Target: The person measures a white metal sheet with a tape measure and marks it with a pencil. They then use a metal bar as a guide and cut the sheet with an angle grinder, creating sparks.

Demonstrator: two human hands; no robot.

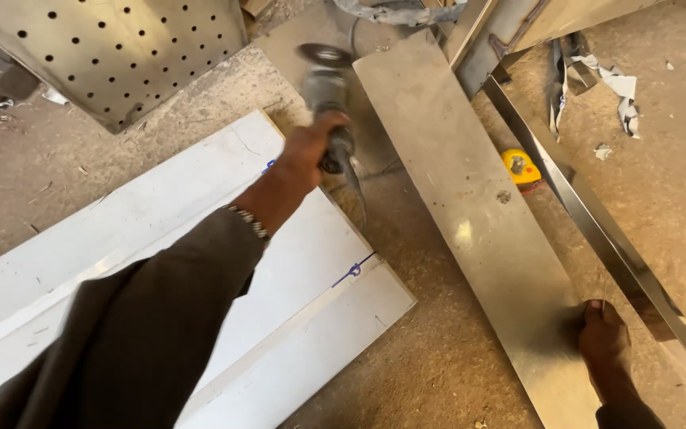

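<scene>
My left hand [305, 155] is stretched forward and gripped around the body of a grey angle grinder [325, 94]. Its disc [324, 54] points away from me, above the floor by the top end of a long bare metal strip [470, 199]. The grinder's cord hangs down below my fist. My right hand [603, 334] rests on the near right edge of that strip, fingers curled on the metal. A beaded bracelet [249, 222] shows at my left wrist, above a dark sleeve.
A white folded panel [144, 230] with blue pen marks lies on the dusty floor under my left arm. A perforated metal sheet [113, 48] stands at the top left. A yellow tape measure [521, 167] and a shiny angle section [597, 226] lie right of the strip.
</scene>
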